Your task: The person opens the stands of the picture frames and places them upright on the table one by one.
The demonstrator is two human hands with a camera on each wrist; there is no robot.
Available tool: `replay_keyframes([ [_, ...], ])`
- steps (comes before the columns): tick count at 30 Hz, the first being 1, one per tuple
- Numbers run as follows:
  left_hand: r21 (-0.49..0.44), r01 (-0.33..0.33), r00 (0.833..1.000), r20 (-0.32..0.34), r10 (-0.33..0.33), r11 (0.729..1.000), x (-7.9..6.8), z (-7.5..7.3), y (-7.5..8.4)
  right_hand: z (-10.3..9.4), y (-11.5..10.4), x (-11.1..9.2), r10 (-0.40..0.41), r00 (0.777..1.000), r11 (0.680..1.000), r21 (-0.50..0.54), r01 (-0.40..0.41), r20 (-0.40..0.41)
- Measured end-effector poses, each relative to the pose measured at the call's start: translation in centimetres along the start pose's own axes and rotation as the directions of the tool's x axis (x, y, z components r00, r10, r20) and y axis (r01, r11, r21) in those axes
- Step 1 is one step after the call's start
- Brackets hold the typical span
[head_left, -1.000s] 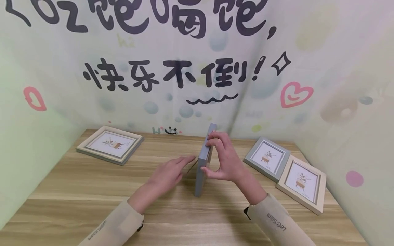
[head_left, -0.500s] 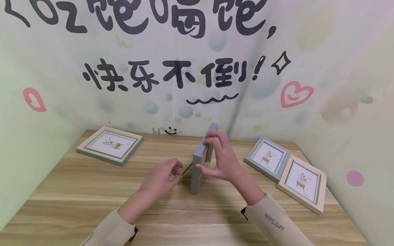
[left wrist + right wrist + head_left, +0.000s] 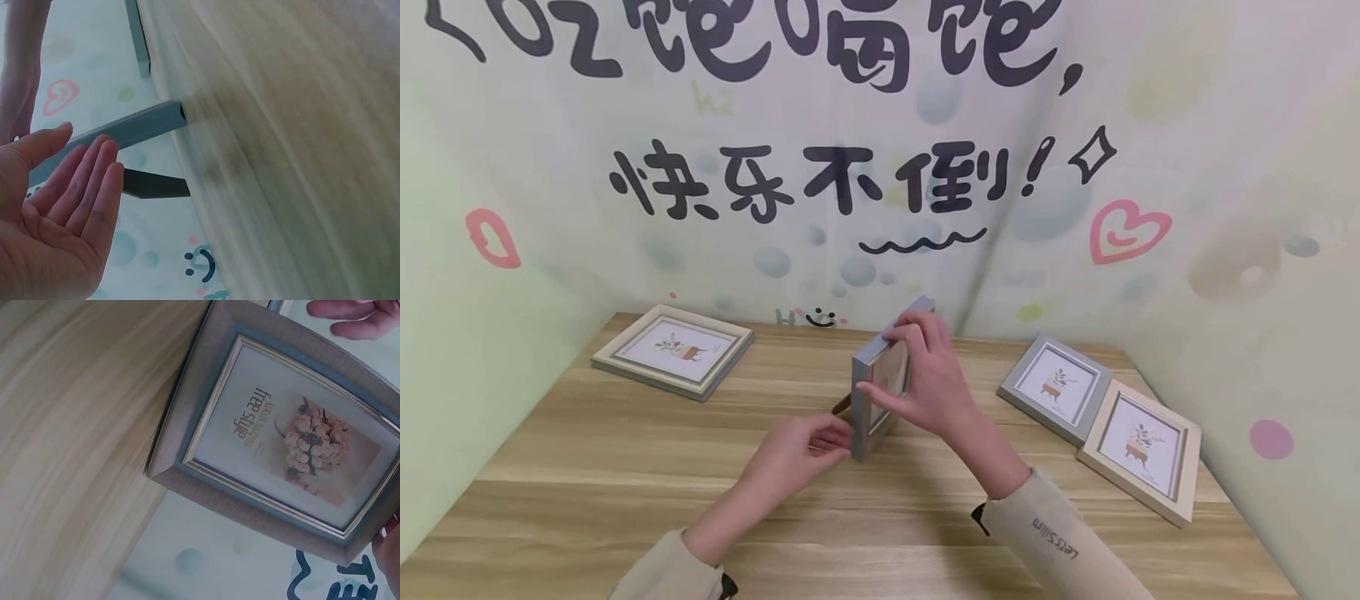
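A blue-grey picture frame (image 3: 860,408) stands upright at an angle on the table. My right hand (image 3: 928,375) grips it, fingers over the top edge and thumb on the near side. The right wrist view shows the front of the frame (image 3: 219,503), with a flower print (image 3: 315,450) lettered "free style". Behind it a dark stand leg (image 3: 156,185) sticks out, its foot down at the tabletop. My left hand (image 3: 793,454) is by the frame's lower left edge. In the left wrist view the left hand (image 3: 62,231) shows its palm, fingers extended and thumb apart.
A cream frame (image 3: 617,343) lies on top of a grey frame (image 3: 662,385) at the back left of the wooden table (image 3: 587,500). On the right, a grey frame (image 3: 1015,392) and a cream frame (image 3: 1180,467) lie side by side. A printed backdrop (image 3: 737,275) rises behind.
The upright frame has turned so more of its front faces me, and its near edge has moved left. My left hand has left the stand leg and come down toward the frame's lower edge.
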State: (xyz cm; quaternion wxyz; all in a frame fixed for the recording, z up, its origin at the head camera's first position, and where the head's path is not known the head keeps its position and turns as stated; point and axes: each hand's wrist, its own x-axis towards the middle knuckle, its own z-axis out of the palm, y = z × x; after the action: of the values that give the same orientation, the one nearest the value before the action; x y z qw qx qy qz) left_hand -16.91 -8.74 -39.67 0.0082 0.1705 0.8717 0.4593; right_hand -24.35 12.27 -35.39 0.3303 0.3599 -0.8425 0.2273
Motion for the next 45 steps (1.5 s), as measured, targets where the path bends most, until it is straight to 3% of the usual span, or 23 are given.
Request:
replay_keyframes([
  [11, -0.089, 0.077, 0.995, -0.056, -0.083, 0.993, 0.7, 0.7, -0.9, 0.6, -0.7, 0.4, 0.062, 0.998, 0.996, -0.063, -0.064, -0.027],
  [19, -0.087, 0.106, 0.982, -0.15, -0.119, 0.991, 1.7, 1.2, -1.0, 0.9, -1.1, 0.5, 0.131, 0.991, 0.986, -0.096, -0.133, -0.027],
  [24, 0.015, 0.128, 0.974, -0.188, -0.123, 0.992, 2.7, 1.3, -0.9, 1.1, -1.2, 0.5, 0.176, 0.984, 0.977, -0.121, -0.178, -0.029],
  [28, 0.118, 0.116, 0.97, -0.228, -0.087, 0.986, 3.5, 1.2, -1.1, 1.2, -1.3, 0.7, 0.17, 0.985, 0.972, -0.16, -0.174, -0.041],
  [33, 0.169, 0.122, 0.963, -0.259, -0.076, 0.978, 4.1, 1.1, -1.2, 1.2, -1.4, 0.7, 0.156, 0.987, 0.968, -0.194, -0.16, -0.036],
  [40, 0.28, 0.179, 0.959, -0.262, -0.105, 0.943, 4.6, 1.1, -1.2, 0.9, -1.1, 0.6, 0.122, 0.993, 0.973, -0.2, -0.119, 0.003],
  [45, 0.328, 0.186, 0.958, -0.268, -0.097, 0.926, 4.8, 1.2, -1.1, 0.4, -0.6, 0.7, 0.079, 0.997, 0.98, -0.182, -0.079, -0.007],
])
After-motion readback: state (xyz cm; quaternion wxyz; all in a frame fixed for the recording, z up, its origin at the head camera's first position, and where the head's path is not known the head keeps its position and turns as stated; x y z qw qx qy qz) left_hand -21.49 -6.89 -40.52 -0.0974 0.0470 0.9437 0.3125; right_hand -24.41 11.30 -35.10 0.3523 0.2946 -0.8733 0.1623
